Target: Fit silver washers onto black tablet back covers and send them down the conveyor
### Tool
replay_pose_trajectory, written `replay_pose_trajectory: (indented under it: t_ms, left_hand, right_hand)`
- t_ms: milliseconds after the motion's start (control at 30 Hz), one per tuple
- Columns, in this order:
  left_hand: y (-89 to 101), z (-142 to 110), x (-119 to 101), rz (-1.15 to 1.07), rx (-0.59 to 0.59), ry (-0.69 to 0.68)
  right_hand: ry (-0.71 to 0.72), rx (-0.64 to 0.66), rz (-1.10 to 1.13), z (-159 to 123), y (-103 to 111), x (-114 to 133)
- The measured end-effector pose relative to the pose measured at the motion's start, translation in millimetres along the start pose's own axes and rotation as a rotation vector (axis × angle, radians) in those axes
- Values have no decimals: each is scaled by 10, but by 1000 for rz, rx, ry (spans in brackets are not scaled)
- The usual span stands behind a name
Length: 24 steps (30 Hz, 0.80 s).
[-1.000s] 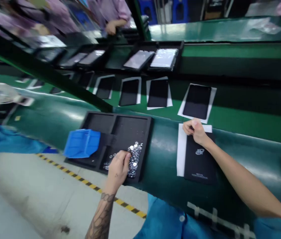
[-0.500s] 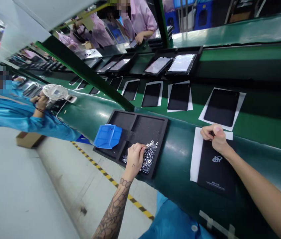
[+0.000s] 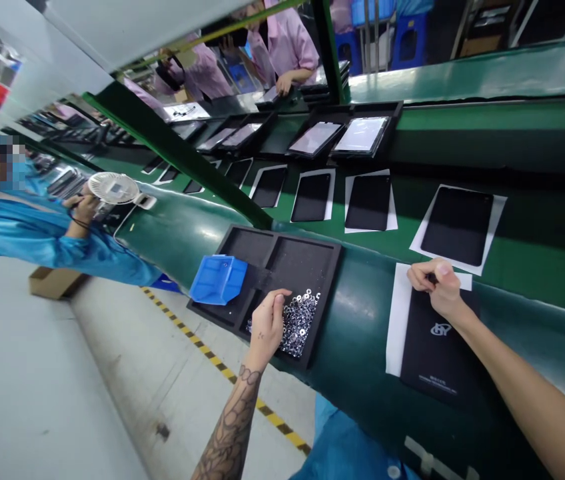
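Note:
My left hand (image 3: 268, 323) is over the black divided tray (image 3: 323, 303), its fingers curled and its thumb against the index finger. Anything inside that pinch is too small to make out. Beside it lies a heap of small shiny metal rings (image 3: 301, 320), which the hand partly covers. To the right, my right hand (image 3: 437, 285) is closed above the upper part of a black tablet-shaped panel (image 3: 425, 353) with a pale logo. A dark spot shows between its fingers, but I cannot tell what it is. White paper (image 3: 396, 333) lies beneath the panel.
A blue bin (image 3: 218, 280) stands in the tray's left part. Several black panels on white sheets (image 3: 457, 223) line the green belt behind, with trays of tablets (image 3: 362, 137) beyond. A green post (image 3: 177, 157) slants across. At left, a co-worker in blue (image 3: 37, 223) sits near a white fan (image 3: 113, 189).
My left hand has drawn back slightly from the metal rings, uncovering more of them. My right hand stays closed over the panel. The whole view has shifted a little.

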<state>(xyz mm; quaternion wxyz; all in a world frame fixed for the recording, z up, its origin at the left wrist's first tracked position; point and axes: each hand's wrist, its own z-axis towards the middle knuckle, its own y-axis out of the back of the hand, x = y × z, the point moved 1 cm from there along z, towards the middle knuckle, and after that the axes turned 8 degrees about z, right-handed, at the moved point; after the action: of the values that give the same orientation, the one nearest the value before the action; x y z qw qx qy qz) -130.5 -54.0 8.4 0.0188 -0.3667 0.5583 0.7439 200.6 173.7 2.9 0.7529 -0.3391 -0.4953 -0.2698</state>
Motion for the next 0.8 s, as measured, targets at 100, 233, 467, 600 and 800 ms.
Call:
replay_pose_trajectory:
  t_ms: [100, 233, 467, 600, 800]
  left_hand:
    - [-2, 24, 20, -249, 13, 150]
    - [-11, -23, -208, -831, 93, 410]
    - [-565, -626, -1031, -1122, 544, 485]
    - [-1023, -957, -1311, -957, 603, 268]
    - [-1193, -1303, -1461, -622, 428, -175]
  right_hand:
    - [12, -17, 13, -13, 5, -9]
    - [24, -46, 19, -21, 3, -16]
    - [1, -67, 50, -57, 51, -84]
    - [-7, -124, 37, 9, -18, -48]
    - [-94, -420, 43, -357, 48, 509]
